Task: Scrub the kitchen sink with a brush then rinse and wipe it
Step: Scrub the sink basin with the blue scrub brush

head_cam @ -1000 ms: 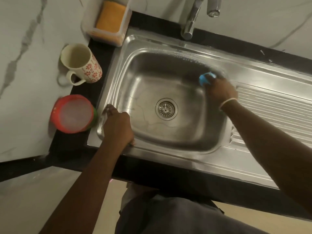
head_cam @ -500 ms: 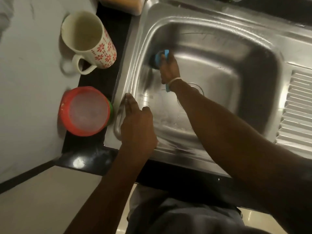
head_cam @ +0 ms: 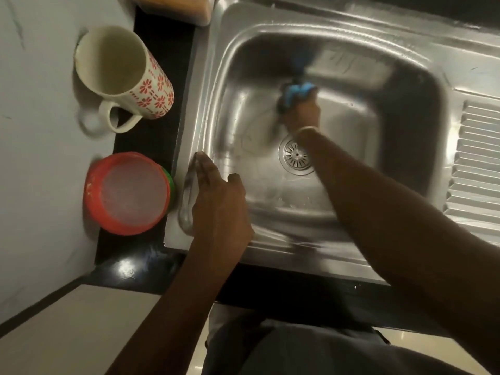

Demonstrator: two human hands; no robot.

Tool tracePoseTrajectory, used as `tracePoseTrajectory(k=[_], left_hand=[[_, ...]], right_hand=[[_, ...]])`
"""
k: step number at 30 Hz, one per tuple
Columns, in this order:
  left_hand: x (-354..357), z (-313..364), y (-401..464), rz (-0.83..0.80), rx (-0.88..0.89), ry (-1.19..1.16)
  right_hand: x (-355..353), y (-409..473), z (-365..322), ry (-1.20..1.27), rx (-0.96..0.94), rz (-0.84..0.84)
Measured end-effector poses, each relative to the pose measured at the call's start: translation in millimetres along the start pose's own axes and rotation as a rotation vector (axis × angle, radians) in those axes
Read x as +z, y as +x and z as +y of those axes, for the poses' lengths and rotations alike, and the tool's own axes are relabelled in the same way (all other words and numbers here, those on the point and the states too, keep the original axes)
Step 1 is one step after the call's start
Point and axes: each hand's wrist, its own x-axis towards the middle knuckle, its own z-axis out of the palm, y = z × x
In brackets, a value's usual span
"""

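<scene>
A rectangular stainless-steel sink (head_cam: 405, 63) with a ribbed draining board on its right is set into a glossy black table (head_cam: 151, 266); all positions below are given relative to this sink. A blue-handled scrubbing brush (head_cam: 295, 90) is held inside the basin, near the back wall and just behind the round metal drain strainer (head_cam: 296, 155); the brush is blurred, and its bristles cannot be made out. The right hand (head_cam: 303, 112) is seen low inside the basin, its fingers clenched around the brush handle, with a pale band at the wrist; the forearm is laid across the front right part of the basin and covers part of the strainer. The left hand (head_cam: 216, 201) is rested on the sink's front-left rim, palm down, its fingers released and extended flat along the left edge, with the thumb spread towards the basin; nothing is held by it. A wet sheen and streaks are noted on the basin floor near the front wall. Left of the sink, on the table, a cream ceramic mug with a red flower pattern (head_cam: 121, 77) is stood upright. Nearer the front, a round red plastic container with a frosted lid (head_cam: 130, 193) is placed just beside the sink's left rim. At the back-left corner, part of a clear box with orange contents (head_cam: 173, 6) is visible.
</scene>
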Motion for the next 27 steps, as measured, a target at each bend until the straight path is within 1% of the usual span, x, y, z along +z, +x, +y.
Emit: tracePoseTrajectory(k=[1, 2, 3, 4, 5, 6, 8, 9, 10, 11, 13, 14, 15, 18, 20, 21, 22, 23, 25, 26, 27], left_hand=[[-1.1, 1.5, 0.0, -0.008, -0.003, 0.004], [-2.4, 2.6, -0.2, -0.017, -0.009, 0.002], [-3.8, 3.9, 0.2, -0.026, -0.013, -0.002], [-4.7, 4.2, 0.7, -0.031, -0.012, -0.003], [-5.3, 4.1, 0.8, -0.035, -0.006, -0.004], [-5.1, 3.4, 0.4, -0.038, 0.002, -0.005], [-4.2, 1.0, 0.3, -0.034, 0.004, -0.011], [-3.7, -0.4, 0.0, -0.027, 0.005, -0.015], [-3.2, -1.7, -0.2, -0.018, 0.008, -0.021], [-2.9, -2.8, -1.0, -0.015, 0.013, -0.029], [-2.8, -4.6, -2.2, -0.014, 0.016, -0.044], [-3.1, -5.4, -2.2, -0.014, 0.015, -0.052], [-3.1, -5.1, -2.0, -0.013, 0.014, -0.061], [-3.1, -3.1, -2.0, 0.010, 0.006, -0.070], [-3.9, -3.1, -1.4, 0.017, 0.007, -0.067], [-3.4, -3.8, -1.8, 0.015, 0.010, -0.070], [-2.7, -4.6, -1.9, 0.014, 0.017, -0.069], [-1.9, -5.5, -2.6, 0.015, 0.023, -0.066], [-0.9, -7.2, -4.0, 0.013, 0.026, -0.057], [-0.8, -7.6, -3.9, 0.014, 0.029, -0.052], [-0.5, -7.8, -4.2, 0.016, 0.031, -0.048]], right_hand=[[-12.5, -27.1, -45.1, 0.023, 0.031, -0.088], [-9.2, -60.2, -81.2, 0.021, -0.006, -0.223], [-11.7, -71.4, -87.1, -0.036, -0.010, -0.338], [-12.6, -83.7, -90.4, -0.097, -0.066, -0.362], [-32.9, -79.8, -78.2, -0.141, -0.039, -0.349], [-55.4, -71.9, -59.9, -0.206, -0.037, -0.293], [-113.4, -53.2, -14.6, -0.256, 0.103, -0.065], [-141.0, -51.9, 5.9, -0.247, 0.195, 0.049], [-162.4, -55.5, 19.1, -0.175, 0.276, 0.136], [-167.2, -59.6, 28.6, -0.090, 0.292, 0.203], [-145.8, -61.7, 14.9, -0.026, 0.239, 0.227], [-121.5, -63.2, -2.0, -0.082, 0.191, 0.145], [-93.5, -65.7, -17.8, -0.143, 0.131, 0.027], [-22.8, -102.6, -60.8, -0.235, -0.090, -0.375], [-26.1, -117.9, -62.3, -0.330, -0.202, -0.509], [-42.7, -107.7, -56.3, -0.361, -0.193, -0.477], [-61.2, -92.1, -43.4, -0.377, -0.154, -0.398], [-86.5, -73.4, -28.2, -0.343, -0.048, -0.281], [-142.3, -47.2, 6.0, -0.163, 0.146, -0.055], [-163.9, -43.3, 24.0, -0.137, 0.229, 0.023], [-177.3, -47.4, 36.0, -0.196, 0.307, 0.067]])
